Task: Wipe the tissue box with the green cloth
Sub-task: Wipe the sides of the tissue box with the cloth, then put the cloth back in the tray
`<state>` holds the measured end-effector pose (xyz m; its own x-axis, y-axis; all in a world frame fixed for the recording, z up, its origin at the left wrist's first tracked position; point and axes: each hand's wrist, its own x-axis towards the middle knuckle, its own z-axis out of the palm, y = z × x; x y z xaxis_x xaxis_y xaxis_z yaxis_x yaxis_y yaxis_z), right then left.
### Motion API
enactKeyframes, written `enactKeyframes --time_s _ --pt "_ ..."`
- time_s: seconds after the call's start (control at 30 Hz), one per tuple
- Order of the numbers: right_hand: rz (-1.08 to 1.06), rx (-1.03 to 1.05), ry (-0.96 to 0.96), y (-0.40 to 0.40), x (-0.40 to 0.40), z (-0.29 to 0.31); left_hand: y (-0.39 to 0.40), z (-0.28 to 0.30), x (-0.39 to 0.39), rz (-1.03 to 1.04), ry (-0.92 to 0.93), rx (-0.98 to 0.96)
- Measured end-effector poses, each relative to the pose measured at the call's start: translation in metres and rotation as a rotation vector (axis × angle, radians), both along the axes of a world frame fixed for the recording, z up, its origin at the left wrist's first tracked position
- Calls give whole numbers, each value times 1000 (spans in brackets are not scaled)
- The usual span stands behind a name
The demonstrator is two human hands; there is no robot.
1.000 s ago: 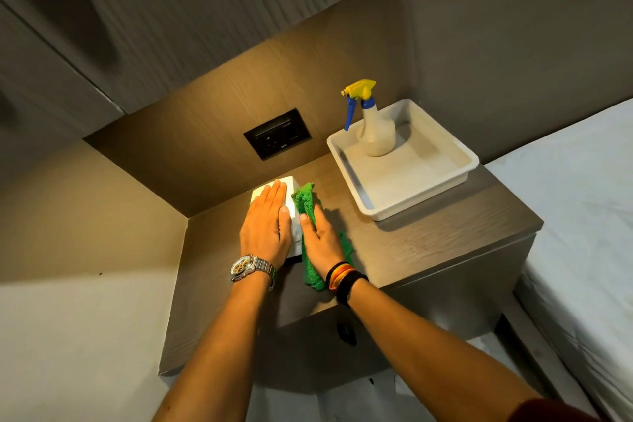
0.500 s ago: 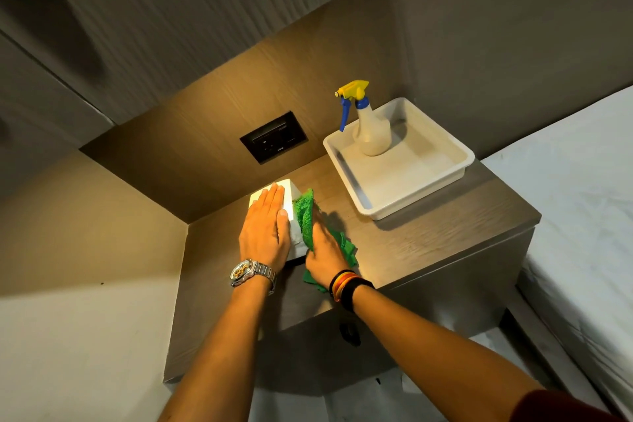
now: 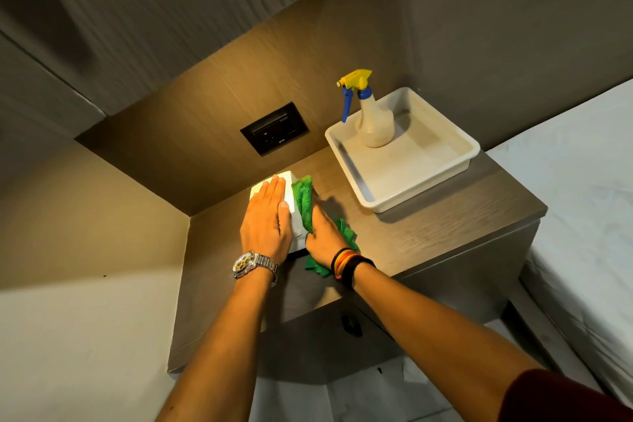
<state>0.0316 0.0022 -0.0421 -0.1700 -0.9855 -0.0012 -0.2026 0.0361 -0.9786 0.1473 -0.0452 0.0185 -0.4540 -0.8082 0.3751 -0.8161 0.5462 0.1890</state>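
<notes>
On the desk (image 3: 428,236), the tissue box (image 3: 295,216) sits near the back-left corner, your left hand (image 3: 265,219) flat on top, grip open, pinning it. Your right hand (image 3: 323,233), grip clamped on the green cloth (image 3: 304,204), has slid back toward you along the box's right side, so that face looks nearly wiped.

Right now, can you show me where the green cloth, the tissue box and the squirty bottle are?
green cloth (image 3: 303,203), head view, on its bright upper fold.
tissue box (image 3: 294,216), head view, on its white side face.
spray bottle (image 3: 375,123), head view, on its pale body.
</notes>
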Motion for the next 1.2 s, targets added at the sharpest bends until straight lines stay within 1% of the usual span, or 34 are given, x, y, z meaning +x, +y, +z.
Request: enactKeyframes --time_s 0.1,0.23,0.33,0.4,0.43,0.53,0.57,0.63,0.7,0.77,0.83,0.87,0.93,1.03,1.1,1.2 --pt "16 -9 -7 7 4 8 2 1 -1 -7 -4 -1" --pt "92 -27 15 41 4 7 1 3 2 1 -53 24" --pt "143 2 -105 55 -18 19 1 8 4 -24 -78 82" --pt "100 9 -179 58 -41 39 1 12 4 -34 -82 133" --pt "53 6 -179 56 -54 50 0 14 3 -36 -87 157" --pt "-95 -72 29 39 -99 81 1 20 -4 -13 -79 152" --pt "-98 -113 109 31 -115 93 1 23 -11 0 -69 127" --pt "-38 -154 356 14 -146 108 0 29 -31 3 -61 79" --pt "67 -148 700 -3 -177 113 -2 33 -54 -19 -39 79" --pt "192 -124 986 -13 -203 115 -5 32 -78 -37 -24 100" --pt "274 -77 1204 -18 -220 114 -7 26 -102 -32 -32 141" --pt "303 -62 1281 -21 -227 109 -7 21 -114 -29 -38 169" --pt "382 -45 1368 -28 -237 92 -2 6 -137 -23 -48 215" --pt "571 58 1502 -37 -251 61 6 -21 -160 -9 -90 267" --pt "631 111 1523 -38 -260 52 9 -36 -168 5 -120 281" --pt "677 114 1518 -42 -272 54 14 -45 -173 27 -148 287"
